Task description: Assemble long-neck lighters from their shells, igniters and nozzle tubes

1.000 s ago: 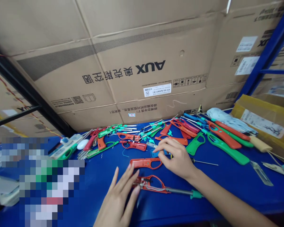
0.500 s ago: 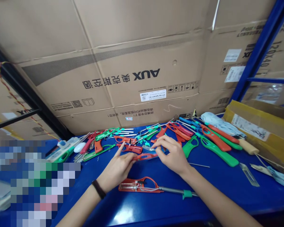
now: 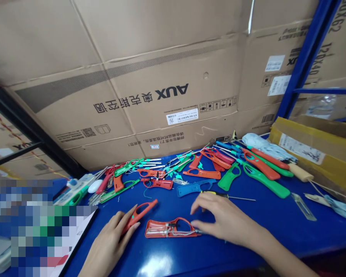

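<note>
My left hand [image 3: 111,240] grips a loose red plastic handle shell [image 3: 140,212] and holds it just above the blue table [image 3: 271,215]. Beside it lies an open red lighter half [image 3: 168,228] with wires and a metal tube inside. My right hand [image 3: 223,219] rests on the right end of that half, thumb and fingers pinched at the tube; the rest of the tube is hidden under the hand. A blue handle shell [image 3: 194,187] lies just beyond.
Several red and green lighter shells and metal tubes [image 3: 207,163] are heaped along the back of the table against big cardboard boxes [image 3: 150,88]. A yellowish carton [image 3: 314,150] stands at right, a screwdriver [image 3: 227,196] lies near my right hand, a blurred patch at left.
Both hands pulled back from the pile toward me. The left hand brought the red shell down to the left; the right hand dropped onto the open lighter half.
</note>
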A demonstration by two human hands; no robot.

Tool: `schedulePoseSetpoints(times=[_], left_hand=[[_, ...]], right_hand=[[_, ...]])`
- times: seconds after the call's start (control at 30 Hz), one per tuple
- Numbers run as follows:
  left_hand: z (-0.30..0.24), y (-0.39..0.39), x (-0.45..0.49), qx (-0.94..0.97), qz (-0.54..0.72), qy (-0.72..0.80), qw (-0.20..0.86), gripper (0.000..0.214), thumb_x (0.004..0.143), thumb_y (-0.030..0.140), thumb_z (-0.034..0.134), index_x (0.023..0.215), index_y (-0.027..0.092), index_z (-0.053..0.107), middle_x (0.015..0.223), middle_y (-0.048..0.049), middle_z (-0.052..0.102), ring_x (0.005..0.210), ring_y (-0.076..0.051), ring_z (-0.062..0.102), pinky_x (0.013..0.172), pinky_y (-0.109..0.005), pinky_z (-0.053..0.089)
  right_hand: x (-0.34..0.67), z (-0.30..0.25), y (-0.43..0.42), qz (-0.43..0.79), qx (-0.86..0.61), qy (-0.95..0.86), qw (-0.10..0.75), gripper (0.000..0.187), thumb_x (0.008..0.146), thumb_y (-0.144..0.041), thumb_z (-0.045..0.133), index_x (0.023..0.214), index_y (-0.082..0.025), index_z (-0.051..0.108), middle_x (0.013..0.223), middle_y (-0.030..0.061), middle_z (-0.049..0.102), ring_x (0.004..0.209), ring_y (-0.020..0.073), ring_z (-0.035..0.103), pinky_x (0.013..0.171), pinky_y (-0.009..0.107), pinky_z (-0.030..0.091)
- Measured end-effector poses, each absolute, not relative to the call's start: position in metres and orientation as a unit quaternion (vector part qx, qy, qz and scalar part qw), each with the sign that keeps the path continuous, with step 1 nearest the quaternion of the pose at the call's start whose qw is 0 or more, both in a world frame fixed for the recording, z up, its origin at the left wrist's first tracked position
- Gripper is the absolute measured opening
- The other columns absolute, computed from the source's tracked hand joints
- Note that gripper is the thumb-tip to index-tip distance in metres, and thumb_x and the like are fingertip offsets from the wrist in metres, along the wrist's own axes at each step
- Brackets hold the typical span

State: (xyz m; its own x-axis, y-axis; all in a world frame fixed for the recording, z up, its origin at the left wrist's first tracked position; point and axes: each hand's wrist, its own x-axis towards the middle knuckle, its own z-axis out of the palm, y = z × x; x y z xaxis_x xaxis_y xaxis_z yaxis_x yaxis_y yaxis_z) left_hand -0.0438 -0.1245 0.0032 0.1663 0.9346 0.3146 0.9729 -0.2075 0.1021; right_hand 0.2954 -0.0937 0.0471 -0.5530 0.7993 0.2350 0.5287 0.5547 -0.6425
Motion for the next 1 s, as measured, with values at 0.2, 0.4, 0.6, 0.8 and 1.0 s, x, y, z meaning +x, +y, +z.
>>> schedulePoseSetpoints(times=[0.2, 0.4, 0.6, 0.8, 1.0], left_hand=[[0.011, -0.143, 0.001, -0.838, -0.158, -0.508, 0.122, 0.052, 0.092, 0.038, 0.046, 0.142, 0.034, 0.032, 0.135, -0.0062, 0.053, 0.121, -0.026, 0.053, 0.102, -0.058, 0.036], [0.011, -0.154, 0.053, -0.901, -0.099, -0.415, 0.076, 0.060, 0.092, 0.036, 0.049, 0.146, 0.031, 0.025, 0.145, -0.0042, 0.042, 0.129, -0.025, 0.045, 0.100, -0.046, 0.043], [0.006, -0.154, 0.050, -0.908, -0.082, -0.404, 0.077, 0.064, 0.091, 0.039, 0.050, 0.147, 0.031, 0.020, 0.145, -0.0059, 0.040, 0.128, -0.028, 0.044, 0.098, -0.046, 0.044], [0.009, -0.157, 0.054, -0.904, -0.092, -0.412, 0.060, 0.062, 0.091, 0.038, 0.049, 0.147, 0.031, 0.022, 0.147, -0.0046, 0.037, 0.131, -0.027, 0.040, 0.101, -0.043, 0.042], [0.011, -0.158, 0.055, -0.904, -0.080, -0.415, 0.068, 0.059, 0.094, 0.039, 0.045, 0.147, 0.028, 0.022, 0.147, -0.0079, 0.034, 0.132, -0.028, 0.038, 0.099, -0.045, 0.043]], right_hand=[[0.309, 0.028, -0.114, 0.259, -0.408, -0.856, 0.183, 0.018, 0.080, -0.022, 0.066, 0.097, -0.026, 0.061, 0.098, -0.0016, 0.065, 0.095, 0.0181, 0.059, 0.082, 0.028, 0.043], [0.307, 0.022, -0.113, 0.231, -0.380, -0.875, 0.192, 0.012, 0.087, -0.019, 0.059, 0.097, -0.023, 0.063, 0.092, -0.0012, 0.067, 0.086, 0.0152, 0.062, 0.076, 0.024, 0.045], [0.312, 0.015, -0.112, 0.136, -0.333, -0.915, 0.182, 0.015, 0.090, -0.019, 0.055, 0.098, -0.025, 0.067, 0.091, -0.0006, 0.067, 0.084, 0.0153, 0.061, 0.076, 0.026, 0.046], [0.307, 0.014, -0.117, 0.043, -0.330, -0.933, 0.137, 0.022, 0.085, -0.011, 0.060, 0.103, -0.023, 0.064, 0.090, 0.0002, 0.066, 0.085, 0.0180, 0.063, 0.071, 0.028, 0.048], [0.303, 0.008, -0.125, 0.020, -0.359, -0.925, 0.125, 0.023, 0.084, -0.009, 0.060, 0.100, -0.024, 0.063, 0.090, -0.0002, 0.065, 0.079, 0.0177, 0.063, 0.063, 0.027, 0.049]])
